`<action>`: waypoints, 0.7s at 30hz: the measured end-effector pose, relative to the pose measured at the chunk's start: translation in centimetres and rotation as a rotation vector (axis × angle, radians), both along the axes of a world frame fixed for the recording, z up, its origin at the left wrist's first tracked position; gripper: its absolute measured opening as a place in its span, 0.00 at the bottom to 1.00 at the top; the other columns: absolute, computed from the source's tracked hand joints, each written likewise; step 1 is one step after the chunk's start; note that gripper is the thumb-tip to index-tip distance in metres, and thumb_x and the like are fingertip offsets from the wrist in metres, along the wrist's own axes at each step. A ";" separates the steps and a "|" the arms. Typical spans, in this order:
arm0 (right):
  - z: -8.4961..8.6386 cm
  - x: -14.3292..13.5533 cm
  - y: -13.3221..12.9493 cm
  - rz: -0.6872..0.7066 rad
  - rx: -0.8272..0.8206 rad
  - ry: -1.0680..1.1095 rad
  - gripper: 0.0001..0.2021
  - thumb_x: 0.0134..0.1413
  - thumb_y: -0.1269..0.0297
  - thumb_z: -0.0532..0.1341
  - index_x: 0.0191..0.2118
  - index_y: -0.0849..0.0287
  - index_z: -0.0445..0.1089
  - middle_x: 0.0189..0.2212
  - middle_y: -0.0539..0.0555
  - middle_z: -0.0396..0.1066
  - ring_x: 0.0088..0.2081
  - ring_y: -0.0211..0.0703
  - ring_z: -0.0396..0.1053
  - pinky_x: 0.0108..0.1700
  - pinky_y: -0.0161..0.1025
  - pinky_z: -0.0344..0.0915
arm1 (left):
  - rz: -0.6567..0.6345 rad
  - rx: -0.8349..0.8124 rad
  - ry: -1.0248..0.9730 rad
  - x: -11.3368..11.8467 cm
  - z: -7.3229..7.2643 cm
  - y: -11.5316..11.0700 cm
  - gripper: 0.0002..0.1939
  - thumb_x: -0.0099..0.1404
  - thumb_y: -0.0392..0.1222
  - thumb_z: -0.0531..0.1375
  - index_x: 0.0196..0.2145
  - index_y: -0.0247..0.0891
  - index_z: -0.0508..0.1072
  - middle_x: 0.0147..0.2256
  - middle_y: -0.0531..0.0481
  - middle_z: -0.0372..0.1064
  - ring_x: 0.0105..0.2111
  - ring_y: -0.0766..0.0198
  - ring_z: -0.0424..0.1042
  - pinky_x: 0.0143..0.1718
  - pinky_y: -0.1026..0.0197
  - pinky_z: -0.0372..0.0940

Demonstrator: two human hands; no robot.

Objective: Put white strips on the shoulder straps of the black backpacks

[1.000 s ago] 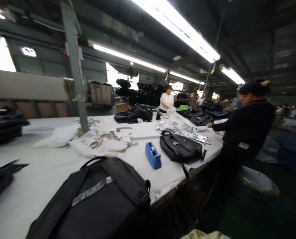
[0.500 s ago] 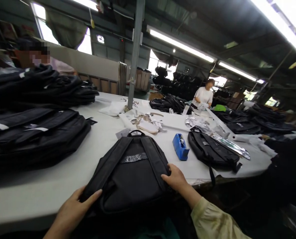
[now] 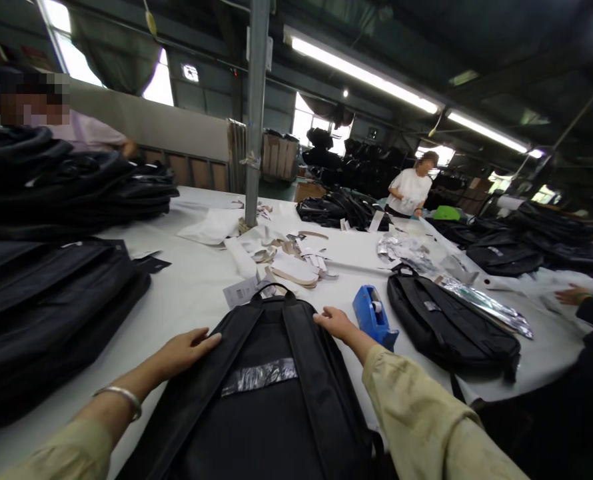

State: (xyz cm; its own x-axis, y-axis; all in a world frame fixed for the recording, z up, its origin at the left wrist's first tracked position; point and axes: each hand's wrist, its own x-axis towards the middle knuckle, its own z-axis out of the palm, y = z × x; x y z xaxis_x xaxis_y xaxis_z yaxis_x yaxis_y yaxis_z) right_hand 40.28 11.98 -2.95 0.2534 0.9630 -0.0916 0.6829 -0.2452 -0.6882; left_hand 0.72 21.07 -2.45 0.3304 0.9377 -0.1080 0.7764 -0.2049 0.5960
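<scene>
A black backpack lies on the table with its shoulder straps facing up and its top handle away from me. Clear plastic film wraps the middle of its back panel. My left hand is closed at the upper left edge, thumb against the strap side. On the opposite upper edge, my right hand is closed too, with fingertips at the side of the right strap. The fingers' undersides are hidden at both edges. A printed paper tag sticks out by the handle. Just right of my right hand stands a blue tape dispenser.
More black backpacks are piled at left, and another backpack lies at right. Paper scraps lie beyond, near a metal post. Co-workers stand at far left and at the back; another person's hand shows at right.
The backpack now lies closer to me in view. My hands have gone from its lower sides up to its upper edges. Another person's hand has appeared at the right.
</scene>
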 end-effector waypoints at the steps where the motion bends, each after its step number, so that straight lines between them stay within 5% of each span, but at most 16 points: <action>1: -0.6 -0.4 1.7 0.027 0.004 0.067 0.29 0.53 0.50 0.64 0.53 0.68 0.73 0.51 0.65 0.74 0.53 0.57 0.71 0.56 0.47 0.64 | -0.009 -0.025 -0.037 1.4 -0.7 1.5 0.43 0.52 0.71 0.56 0.48 0.29 0.78 0.51 0.34 0.74 0.53 0.42 0.72 0.58 0.50 0.64; 5: -1.9 -1.2 6.4 0.146 0.087 0.361 0.30 0.42 0.50 0.71 0.51 0.61 0.76 0.49 0.58 0.76 0.53 0.57 0.70 0.59 0.50 0.63 | -0.103 -0.083 -0.190 5.5 -2.1 6.0 0.46 0.49 0.71 0.61 0.54 0.32 0.75 0.54 0.37 0.72 0.56 0.42 0.69 0.61 0.49 0.60; 10: -1.0 -1.0 9.1 0.437 0.014 0.716 0.35 0.39 0.52 0.73 0.57 0.56 0.72 0.49 0.53 0.75 0.53 0.54 0.71 0.57 0.49 0.65 | -0.335 -0.117 -0.276 8.2 -0.2 8.1 0.43 0.46 0.64 0.68 0.56 0.38 0.75 0.54 0.41 0.73 0.55 0.40 0.69 0.60 0.49 0.60; 16: 1.8 -1.3 11.5 0.590 -0.160 0.444 0.25 0.41 0.51 0.73 0.45 0.59 0.77 0.37 0.49 0.76 0.43 0.46 0.73 0.50 0.40 0.67 | -0.624 -0.420 -0.294 10.0 4.0 9.4 0.35 0.45 0.55 0.70 0.52 0.43 0.77 0.49 0.49 0.76 0.53 0.45 0.71 0.56 0.54 0.65; 18: 2.7 -1.5 12.4 0.605 -0.264 0.334 0.21 0.43 0.49 0.71 0.38 0.61 0.78 0.31 0.48 0.75 0.37 0.43 0.73 0.44 0.37 0.67 | -0.629 -0.529 -0.167 10.5 4.7 10.2 0.30 0.46 0.56 0.69 0.46 0.41 0.80 0.41 0.50 0.79 0.45 0.46 0.75 0.48 0.55 0.69; 21: 4.0 -1.7 13.8 0.632 -0.384 0.087 0.21 0.44 0.45 0.70 0.32 0.62 0.77 0.27 0.49 0.73 0.34 0.42 0.71 0.39 0.36 0.67 | -0.529 -0.455 0.059 11.1 4.6 11.3 0.28 0.47 0.62 0.66 0.38 0.36 0.81 0.35 0.47 0.80 0.39 0.46 0.77 0.42 0.55 0.69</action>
